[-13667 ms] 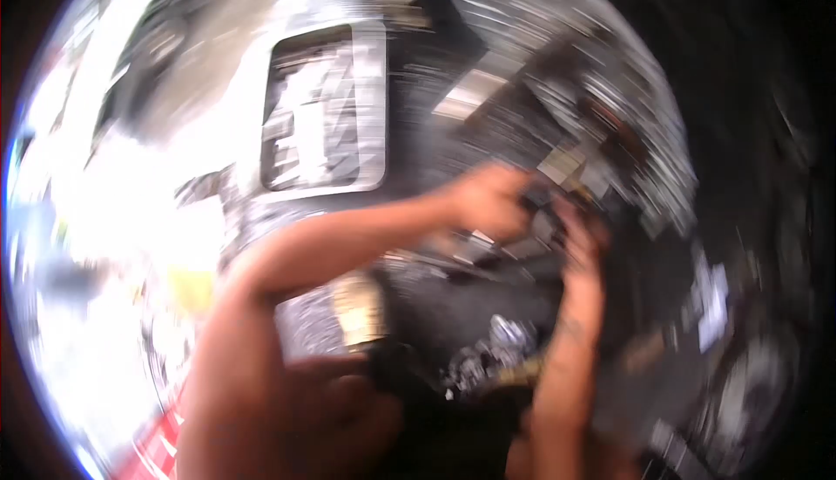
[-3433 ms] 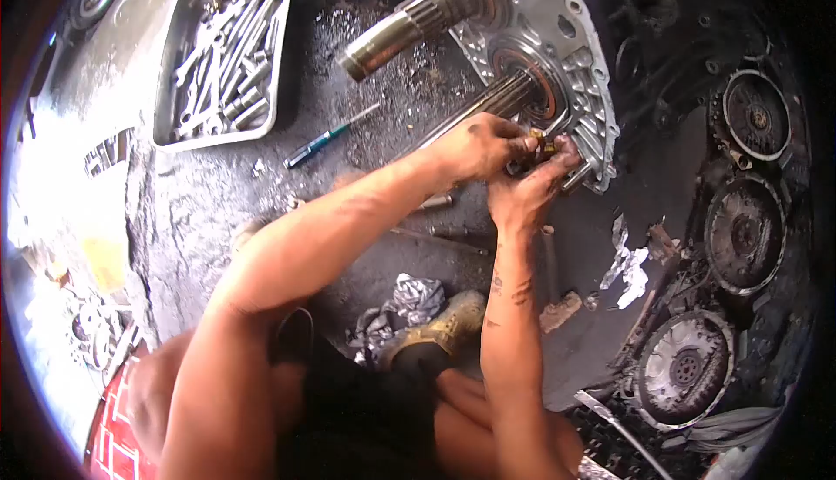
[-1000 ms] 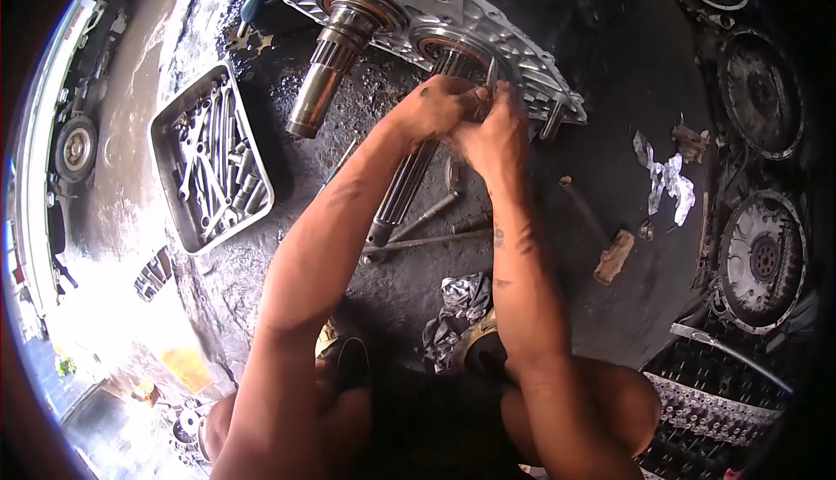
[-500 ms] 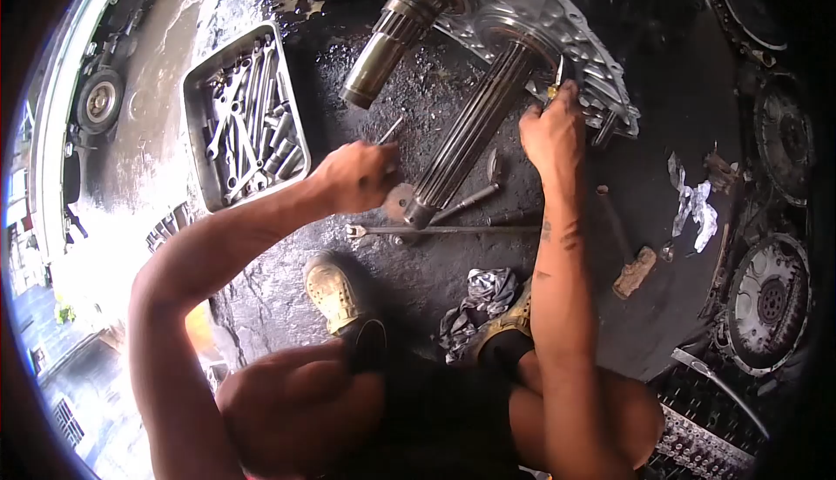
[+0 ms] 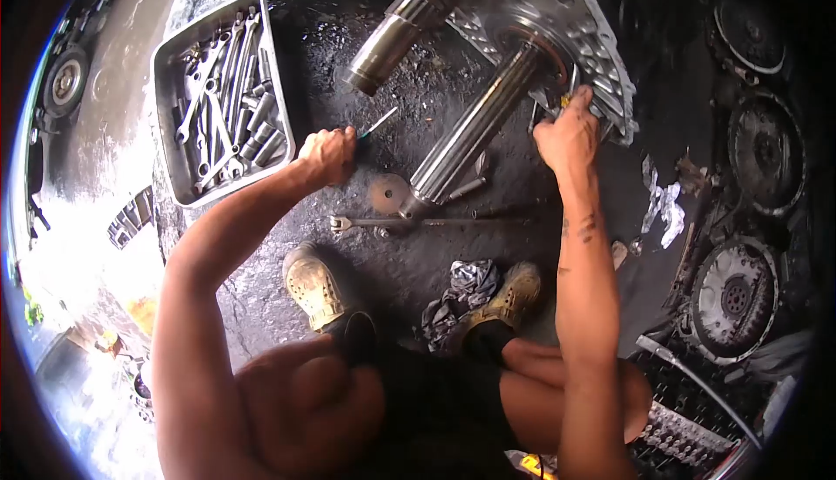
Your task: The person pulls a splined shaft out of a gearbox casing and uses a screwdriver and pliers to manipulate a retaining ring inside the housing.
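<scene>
My left hand (image 5: 329, 156) is closed around the handle of a screwdriver (image 5: 381, 121), whose thin shank points up and to the right above the dark floor. My right hand (image 5: 570, 136) grips a yellow-handled tool (image 5: 566, 99) with a thin metal blade beside the ribbed metal housing (image 5: 601, 70). Most of that tool is hidden by my fingers. A long shaft (image 5: 475, 127) sticks out of the housing between my hands, its grooves smeared. Left of it a shorter, thicker shaft (image 5: 387, 44) also projects. My left hand is apart from both shafts.
A metal tray (image 5: 283, 123) of wrenches and sockets lies at left. On the floor are a washer-like disc (image 5: 388, 193), a long wrench (image 5: 418, 222) and a crumpled rag (image 5: 470, 284). Several round plates (image 5: 736, 300) line the right side. My shoes (image 5: 312, 288) stand below the wrench.
My left hand has moved left, away from the long shaft's end, with the screwdriver. My right hand stays by the housing. The long shaft's grooves look less distinct, and the view has shifted slightly.
</scene>
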`<move>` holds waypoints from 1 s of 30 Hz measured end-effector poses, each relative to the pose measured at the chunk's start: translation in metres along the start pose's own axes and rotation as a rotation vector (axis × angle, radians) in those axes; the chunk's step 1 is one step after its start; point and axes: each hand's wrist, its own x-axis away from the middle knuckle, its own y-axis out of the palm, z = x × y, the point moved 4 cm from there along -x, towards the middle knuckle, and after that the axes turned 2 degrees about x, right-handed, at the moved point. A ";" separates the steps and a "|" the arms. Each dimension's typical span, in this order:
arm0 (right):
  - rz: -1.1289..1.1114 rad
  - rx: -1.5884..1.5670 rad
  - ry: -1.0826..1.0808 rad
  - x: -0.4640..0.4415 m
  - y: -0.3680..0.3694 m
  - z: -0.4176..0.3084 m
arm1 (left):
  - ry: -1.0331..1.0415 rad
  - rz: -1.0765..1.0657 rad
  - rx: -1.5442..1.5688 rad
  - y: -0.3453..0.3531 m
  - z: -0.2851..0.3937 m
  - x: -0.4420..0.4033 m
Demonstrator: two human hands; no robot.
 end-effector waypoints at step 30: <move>-0.313 -0.329 0.096 -0.008 0.005 0.027 | 0.043 -0.021 0.456 -0.021 -0.001 0.042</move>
